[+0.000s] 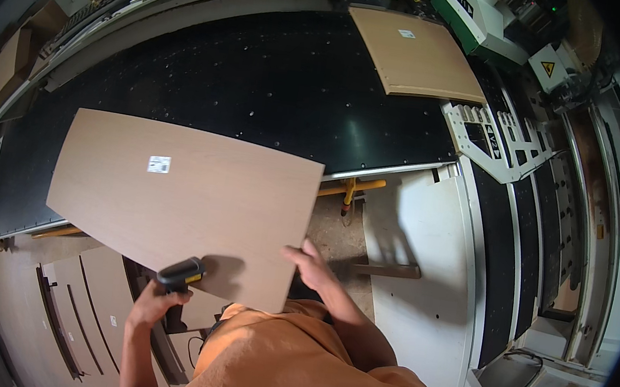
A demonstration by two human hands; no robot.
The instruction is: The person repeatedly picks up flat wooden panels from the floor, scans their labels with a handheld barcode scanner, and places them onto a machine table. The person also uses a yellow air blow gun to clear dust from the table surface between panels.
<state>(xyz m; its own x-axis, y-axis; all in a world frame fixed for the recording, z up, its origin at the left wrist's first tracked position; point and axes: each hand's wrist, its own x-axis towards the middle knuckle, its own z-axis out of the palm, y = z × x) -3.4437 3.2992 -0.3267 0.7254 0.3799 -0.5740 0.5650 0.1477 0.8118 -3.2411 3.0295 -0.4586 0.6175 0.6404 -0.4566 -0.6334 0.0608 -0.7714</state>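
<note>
A large flat tan board (193,202) lies partly on the black table, its near side reaching out over the edge toward me. It carries a small white printed label (159,165) on its upper left part. With my left hand (149,304) I grip a black handheld barcode scanner (181,274) by its handle, over the board's near edge. The scanner's head casts a shadow on the board. My right hand (312,266) is closed on the board's right edge, thumb on top; the fingers underneath are hidden.
Another tan board (420,56) with a label lies at the table's (261,87) far right. A white slotted bracket (498,143) stands right of it. Several boards (91,306) lean at lower left. A yellow clamp-like part (353,189) sits under the table edge. Tools clutter the back ledge.
</note>
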